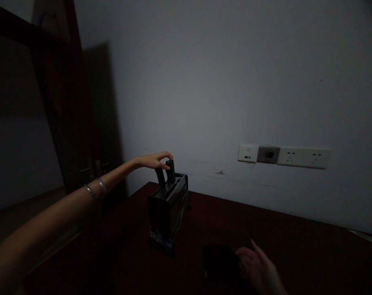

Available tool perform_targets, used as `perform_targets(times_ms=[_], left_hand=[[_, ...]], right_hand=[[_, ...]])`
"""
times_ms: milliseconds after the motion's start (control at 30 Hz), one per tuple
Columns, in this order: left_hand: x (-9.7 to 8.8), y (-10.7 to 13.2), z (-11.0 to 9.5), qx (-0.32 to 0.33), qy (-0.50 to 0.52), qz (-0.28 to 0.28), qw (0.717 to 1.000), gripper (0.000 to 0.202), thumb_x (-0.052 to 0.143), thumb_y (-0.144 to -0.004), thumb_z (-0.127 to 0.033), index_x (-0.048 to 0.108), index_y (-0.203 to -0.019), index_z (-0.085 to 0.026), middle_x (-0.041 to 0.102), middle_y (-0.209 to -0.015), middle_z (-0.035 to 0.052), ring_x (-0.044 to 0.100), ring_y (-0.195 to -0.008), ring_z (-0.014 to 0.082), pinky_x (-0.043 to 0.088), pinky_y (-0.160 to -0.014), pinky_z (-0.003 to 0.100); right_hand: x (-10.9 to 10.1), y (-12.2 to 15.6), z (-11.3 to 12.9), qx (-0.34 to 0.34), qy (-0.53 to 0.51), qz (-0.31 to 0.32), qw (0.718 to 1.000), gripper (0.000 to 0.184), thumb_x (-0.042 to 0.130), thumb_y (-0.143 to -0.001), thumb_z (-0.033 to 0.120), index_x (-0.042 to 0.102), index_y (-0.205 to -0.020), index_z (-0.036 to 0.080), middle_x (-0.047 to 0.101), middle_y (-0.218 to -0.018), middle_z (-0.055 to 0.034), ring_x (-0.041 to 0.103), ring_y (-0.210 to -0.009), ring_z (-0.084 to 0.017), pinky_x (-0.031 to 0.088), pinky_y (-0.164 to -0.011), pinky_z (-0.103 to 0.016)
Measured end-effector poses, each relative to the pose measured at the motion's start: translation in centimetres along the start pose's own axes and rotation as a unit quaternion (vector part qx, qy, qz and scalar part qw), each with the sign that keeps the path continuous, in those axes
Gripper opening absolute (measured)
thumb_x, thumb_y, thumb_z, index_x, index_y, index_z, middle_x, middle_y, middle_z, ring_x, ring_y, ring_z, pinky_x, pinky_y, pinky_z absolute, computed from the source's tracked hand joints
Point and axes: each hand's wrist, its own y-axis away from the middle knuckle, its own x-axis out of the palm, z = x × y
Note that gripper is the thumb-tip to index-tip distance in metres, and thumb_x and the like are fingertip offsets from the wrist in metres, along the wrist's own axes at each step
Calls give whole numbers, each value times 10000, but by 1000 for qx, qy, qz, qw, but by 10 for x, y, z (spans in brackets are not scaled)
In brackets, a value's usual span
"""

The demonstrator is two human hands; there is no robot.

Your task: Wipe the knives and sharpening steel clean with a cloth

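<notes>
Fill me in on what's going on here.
A person's left hand is at the top of a black handle standing in what looks like a knife block. The block stands on a dark red table by the wall. The right hand is at the edge of a dark, flat thing, too dim to identify.

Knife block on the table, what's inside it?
Black handles rise from the top of the knife block, the left hand at one. Whatever sits lower inside is covered.
</notes>
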Motion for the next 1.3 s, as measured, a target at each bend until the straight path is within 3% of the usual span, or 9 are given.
perform_targets(times_ms=[200,467,667,833,1033,1100,1167,1233,1300], left_hand=[[9,-1,1,36,-38,31,998,385,571,-712,-368,492,-1030,-167,444,-1142,86,409,-1062,206,306,-938,329],[9,-3,1,21,-55,22,998,408,604,-678,-393,527,-1017,-179,425,-1173,79,397,-1072,207,294,-947,338],[3,1,-7,18,-57,11,998,526,644,-649,-411,521,-1118,-207,431,-1235,85,386,-1126,231,277,-957,348],[-9,7,-12,-11,-27,2,1000,759,633,-666,-446,333,-1319,-202,346,-1355,127,342,-1202,254,309,-927,320],[-25,3,-8,-67,34,-53,996,603,448,-806,-451,347,-1312,-139,415,-1319,158,457,-1104,224,373,-832,283],[-26,-1,-5,-75,40,-32,996,567,453,-803,-427,391,-1282,-129,463,-1276,164,530,-993,205,398,-769,272],[-25,-5,-3,-73,41,30,996,517,485,-785,-393,460,-1226,-124,552,-1175,151,571,-896,185,406,-730,264],[-24,-10,-2,-67,31,88,993,474,526,-755,-356,519,-1168,-124,626,-1050,123,584,-854,177,406,-727,264],[-23,-14,-2,-63,12,110,992,468,567,-712,-326,550,-1135,-125,650,-994,105,581,-853,178,405,-734,268]], right_hand=[[3,0,1,-5,7,-12,1000,450,537,-728,547,665,-662,121,491,-432,11,443,-402,-87,316,-439,-226],[2,0,1,-3,11,3,1000,450,520,-749,525,680,-677,111,512,-435,-4,462,-415,-100,339,-460,-235],[1,1,0,-5,2,-4,1000,444,527,-745,523,673,-672,110,518,-456,-4,447,-417,-91,331,-451,-235],[1,1,0,-10,7,-4,1000,447,536,-731,547,662,-674,122,475,-433,13,430,-409,-87,320,-450,-234],[0,1,-1,-4,9,-6,1000,442,550,-718,552,661,-679,126,495,-444,9,453,-414,-92,319,-448,-233],[0,1,-1,-2,5,-6,1000,433,554,-721,540,665,-682,123,508,-442,5,464,-416,-93,323,-449,-231],[0,1,0,-4,2,-2,1000,430,557,-723,530,667,-681,117,508,-434,6,461,-407,-89,319,-444,-226],[1,1,0,-8,4,0,1000,428,556,-724,528,665,-676,117,503,-429,8,453,-399,-86,314,-438,-224],[3,1,1,-10,10,-1,1000,427,557,-722,531,663,-672,121,499,-428,10,448,-394,-86,312,-434,-224]])
